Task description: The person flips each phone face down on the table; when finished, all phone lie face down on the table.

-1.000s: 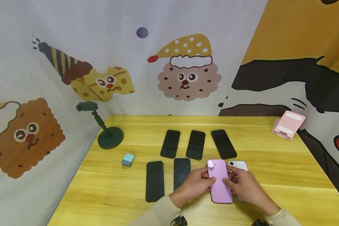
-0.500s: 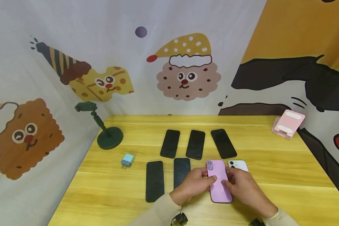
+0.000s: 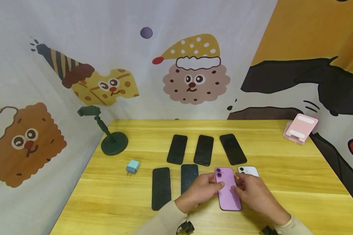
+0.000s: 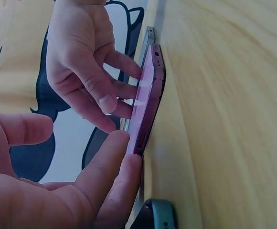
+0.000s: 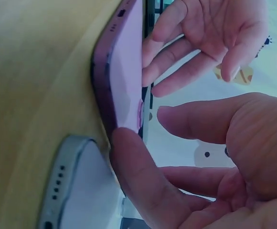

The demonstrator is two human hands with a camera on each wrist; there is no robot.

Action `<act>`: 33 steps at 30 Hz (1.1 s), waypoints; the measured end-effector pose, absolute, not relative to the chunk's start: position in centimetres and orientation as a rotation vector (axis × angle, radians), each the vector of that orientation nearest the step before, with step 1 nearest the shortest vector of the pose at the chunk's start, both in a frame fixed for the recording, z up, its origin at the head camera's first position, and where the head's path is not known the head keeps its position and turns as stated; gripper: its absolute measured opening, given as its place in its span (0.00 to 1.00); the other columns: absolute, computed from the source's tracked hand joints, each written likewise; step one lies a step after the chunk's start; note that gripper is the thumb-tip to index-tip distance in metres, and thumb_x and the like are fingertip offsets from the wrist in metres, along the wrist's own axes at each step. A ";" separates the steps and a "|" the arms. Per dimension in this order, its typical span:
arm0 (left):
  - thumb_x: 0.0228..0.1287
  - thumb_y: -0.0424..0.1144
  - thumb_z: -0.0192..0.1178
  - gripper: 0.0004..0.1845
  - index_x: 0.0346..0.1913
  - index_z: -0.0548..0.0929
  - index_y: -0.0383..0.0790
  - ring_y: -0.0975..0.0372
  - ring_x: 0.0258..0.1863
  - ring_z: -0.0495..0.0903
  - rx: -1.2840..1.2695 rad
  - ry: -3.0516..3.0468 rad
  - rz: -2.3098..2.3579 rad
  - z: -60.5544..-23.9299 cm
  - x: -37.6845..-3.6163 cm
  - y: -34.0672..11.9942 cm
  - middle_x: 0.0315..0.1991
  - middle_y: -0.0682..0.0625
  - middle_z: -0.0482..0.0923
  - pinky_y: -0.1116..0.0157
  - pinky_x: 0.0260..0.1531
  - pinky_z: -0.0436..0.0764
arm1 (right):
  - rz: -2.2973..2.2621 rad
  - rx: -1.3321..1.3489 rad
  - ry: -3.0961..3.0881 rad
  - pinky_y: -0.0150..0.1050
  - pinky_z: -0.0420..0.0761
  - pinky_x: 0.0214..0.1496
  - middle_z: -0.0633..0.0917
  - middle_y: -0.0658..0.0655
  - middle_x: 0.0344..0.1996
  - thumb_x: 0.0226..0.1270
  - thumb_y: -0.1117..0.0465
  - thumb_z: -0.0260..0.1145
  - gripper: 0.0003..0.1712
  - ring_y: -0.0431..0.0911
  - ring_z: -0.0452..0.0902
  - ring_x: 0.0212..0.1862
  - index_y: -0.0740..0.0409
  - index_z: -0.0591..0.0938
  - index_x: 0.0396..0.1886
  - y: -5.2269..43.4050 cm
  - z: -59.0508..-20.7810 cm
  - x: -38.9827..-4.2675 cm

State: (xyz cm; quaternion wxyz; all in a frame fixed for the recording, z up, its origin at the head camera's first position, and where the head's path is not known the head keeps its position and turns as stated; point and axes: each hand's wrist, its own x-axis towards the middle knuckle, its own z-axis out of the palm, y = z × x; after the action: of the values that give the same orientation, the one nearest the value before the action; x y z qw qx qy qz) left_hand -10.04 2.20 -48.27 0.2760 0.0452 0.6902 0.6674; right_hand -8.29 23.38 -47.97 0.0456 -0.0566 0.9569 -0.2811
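Note:
A pink smartphone (image 3: 230, 197) lies back side up on the wooden table, its twin camera lenses at the far left corner. My left hand (image 3: 201, 190) is at its left edge; in the left wrist view two extended fingertips (image 4: 131, 164) touch that side, the thumb held apart. At the opposite edge is my right hand (image 3: 254, 193), one finger (image 5: 133, 155) touching the phone near the camera end and the thumb raised clear. A white phone (image 3: 251, 171) lies partly hidden beneath the right hand. Left of the pink one, a dark phone (image 3: 189, 178) is partly covered by my left hand.
Another black phone (image 3: 161, 189) lies at the row's left end. Three more, a left phone (image 3: 177, 149), middle phone (image 3: 204, 150) and right phone (image 3: 233, 149), lie behind. A blue charger plug (image 3: 133, 166), green stand (image 3: 114, 143) and pink phone stand (image 3: 301, 128) sit farther out.
The pink phone's far end has shifted slightly toward me and left, and the glare on its camera lenses has gone. Both hands stay beside it with only small movements.

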 end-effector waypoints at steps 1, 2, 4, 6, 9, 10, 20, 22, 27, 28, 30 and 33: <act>0.74 0.38 0.65 0.21 0.64 0.82 0.31 0.56 0.47 0.88 0.120 1.876 1.776 -48.2 -10.0 2.0 0.48 0.47 0.86 0.56 0.50 0.90 | -0.854 -0.185 2.933 0.32 0.82 0.33 0.89 0.51 0.35 0.61 0.61 0.80 0.31 0.38 0.83 0.35 0.72 0.83 0.62 23.4 -47.9 -8.4; 0.73 0.39 0.66 0.23 0.66 0.81 0.32 0.56 0.46 0.88 0.117 1.895 1.764 -48.1 -10.0 1.9 0.49 0.47 0.86 0.56 0.50 0.90 | -0.849 -0.198 2.949 0.32 0.82 0.34 0.89 0.50 0.34 0.62 0.60 0.80 0.31 0.38 0.83 0.34 0.70 0.84 0.62 23.4 -47.8 -8.4; 0.72 0.41 0.67 0.27 0.70 0.79 0.35 0.57 0.45 0.87 0.102 1.929 1.742 -47.9 -10.0 1.5 0.52 0.48 0.85 0.56 0.48 0.89 | -0.856 -0.226 2.965 0.32 0.81 0.35 0.89 0.47 0.32 0.62 0.59 0.80 0.30 0.36 0.82 0.34 0.68 0.85 0.61 23.2 -47.7 -8.5; 0.71 0.42 0.68 0.31 0.73 0.76 0.37 0.58 0.43 0.86 0.092 1.954 1.732 -47.7 -9.9 0.9 0.54 0.48 0.84 0.56 0.47 0.89 | -0.880 -0.259 2.969 0.32 0.80 0.36 0.88 0.45 0.32 0.64 0.56 0.80 0.28 0.35 0.80 0.34 0.64 0.86 0.60 23.0 -47.6 -8.7; 0.72 0.41 0.68 0.32 0.74 0.73 0.37 0.60 0.45 0.85 0.090 1.927 1.775 -47.7 -9.9 0.0 0.56 0.47 0.82 0.57 0.47 0.89 | -0.949 -0.287 2.959 0.31 0.80 0.36 0.87 0.43 0.32 0.65 0.55 0.79 0.25 0.34 0.79 0.34 0.59 0.87 0.60 22.6 -47.7 -9.1; 0.72 0.41 0.68 0.32 0.74 0.73 0.36 0.61 0.45 0.85 0.100 1.921 1.790 -47.8 -9.9 -0.3 0.55 0.47 0.82 0.57 0.47 0.89 | -0.981 -0.302 2.952 0.31 0.80 0.36 0.87 0.43 0.32 0.66 0.56 0.79 0.25 0.34 0.79 0.34 0.58 0.87 0.60 22.4 -47.8 -9.2; 0.76 0.39 0.64 0.26 0.71 0.75 0.33 0.61 0.47 0.82 0.155 2.046 1.848 -48.4 -9.9 -3.6 0.52 0.47 0.80 0.65 0.47 0.85 | -1.226 -0.467 2.879 0.31 0.86 0.39 0.89 0.44 0.38 0.70 0.61 0.75 0.18 0.33 0.85 0.38 0.58 0.87 0.58 19.9 -48.5 -10.7; 0.76 0.40 0.65 0.25 0.70 0.76 0.34 0.61 0.49 0.82 0.151 2.091 1.832 -48.5 -10.0 -4.2 0.53 0.47 0.81 0.66 0.48 0.84 | -1.251 -0.482 2.860 0.31 0.86 0.40 0.89 0.44 0.38 0.71 0.61 0.74 0.18 0.34 0.85 0.39 0.59 0.86 0.58 19.5 -48.5 -11.0; 0.76 0.42 0.65 0.25 0.70 0.77 0.36 0.59 0.52 0.81 0.103 2.172 1.787 -48.6 -10.1 -5.6 0.55 0.45 0.81 0.60 0.51 0.85 | -1.304 -0.473 2.764 0.32 0.86 0.42 0.89 0.46 0.39 0.73 0.60 0.72 0.21 0.37 0.86 0.40 0.62 0.84 0.61 18.2 -48.8 -11.8; 0.76 0.43 0.65 0.26 0.70 0.77 0.36 0.58 0.53 0.81 0.090 2.182 1.778 -48.6 -10.1 -5.9 0.56 0.45 0.80 0.60 0.51 0.85 | -1.318 -0.465 2.740 0.32 0.86 0.42 0.89 0.46 0.40 0.73 0.60 0.72 0.21 0.38 0.86 0.41 0.62 0.84 0.62 17.9 -48.8 -11.9; 0.76 0.43 0.65 0.26 0.71 0.76 0.35 0.56 0.54 0.81 0.065 2.200 1.768 -48.6 -10.0 -6.6 0.58 0.43 0.80 0.58 0.51 0.85 | -1.333 -0.446 2.702 0.32 0.86 0.42 0.89 0.47 0.41 0.74 0.60 0.72 0.21 0.38 0.86 0.41 0.62 0.84 0.63 17.3 -49.0 -12.0; 0.76 0.44 0.65 0.27 0.71 0.76 0.35 0.54 0.57 0.80 0.035 2.238 1.754 -48.7 -9.8 -7.5 0.61 0.41 0.79 0.56 0.54 0.85 | -1.348 -0.423 2.662 0.32 0.85 0.41 0.90 0.49 0.43 0.74 0.60 0.72 0.22 0.39 0.87 0.42 0.61 0.84 0.63 16.6 -49.1 -12.3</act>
State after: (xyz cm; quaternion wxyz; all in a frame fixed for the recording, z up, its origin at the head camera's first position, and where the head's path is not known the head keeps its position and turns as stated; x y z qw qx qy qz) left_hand -9.85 -7.53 -48.70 0.1485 0.0121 0.7782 0.6101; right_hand -12.27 16.64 -49.14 0.0640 -0.1402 0.8815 -0.4463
